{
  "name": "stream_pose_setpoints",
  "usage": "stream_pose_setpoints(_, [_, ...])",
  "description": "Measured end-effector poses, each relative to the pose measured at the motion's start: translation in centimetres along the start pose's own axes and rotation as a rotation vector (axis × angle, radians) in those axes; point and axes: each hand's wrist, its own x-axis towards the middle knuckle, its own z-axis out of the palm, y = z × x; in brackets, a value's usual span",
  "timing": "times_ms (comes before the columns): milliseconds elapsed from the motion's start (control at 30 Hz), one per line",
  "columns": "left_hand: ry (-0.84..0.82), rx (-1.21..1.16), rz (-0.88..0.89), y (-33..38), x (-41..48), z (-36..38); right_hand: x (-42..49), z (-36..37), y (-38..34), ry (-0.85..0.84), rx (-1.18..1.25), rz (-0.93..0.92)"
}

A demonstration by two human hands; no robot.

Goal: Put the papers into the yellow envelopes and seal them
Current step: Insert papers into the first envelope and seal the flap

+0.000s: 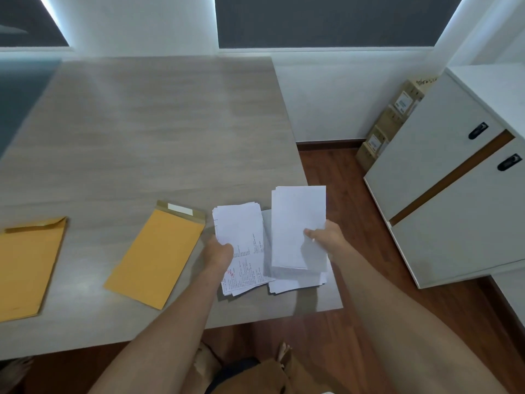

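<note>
A pale wood-grain bench (159, 132) fills a white-walled room, with a red-brown wooden floor (335, 177), a white cabinet (443, 180) and stacked cardboard boxes (397, 115) off to the right. At the bench's near right corner a person sorts papers. The left hand (217, 253) grips a printed sheaf (244, 237) by its left edge, fingers closed on it. The right hand (326, 237) pinches a blank-faced sheaf (295, 223) at its right edge, raised above a loose stack (295, 285) lying on the bench.

Two yellow envelopes lie flat to the left. The middle envelope (157, 257) sits just beside the printed sheaf, its flap open and a white adhesive strip (180, 209) showing. The far-left envelope (25, 268) is partly out of frame, its flap partly folded. Neither appears filled yet.

The sheets look light and floppy, likely to fan out or slide against one another. Each sheaf probably handles best squared up and pinched firmly near one short edge, so it goes in as one block. The envelopes look thin, stiffer than the paper and liable to skate on the smooth bench, so one hand would likely need to hold the mouth open at the flap end.
</note>
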Motion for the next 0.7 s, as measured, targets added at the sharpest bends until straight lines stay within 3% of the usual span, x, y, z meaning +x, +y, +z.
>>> stream_pose_setpoints(200, [-0.069,-0.174,0.015,0.9,0.3,-2.2,-0.1,4.8,-1.1,-0.139,-0.21,-0.042])
stream_pose_setpoints(533, [0.008,-0.466,-0.044,1.6,-0.4,-7.4,-2.2,13.9,-4.6,-0.287,-0.145,-0.117])
stream_pose_setpoints(700, [-0.005,-0.494,0.044,-1.0,0.6,-11.2,-3.8,18.3,-5.5,-0.322,-0.158,-0.175])
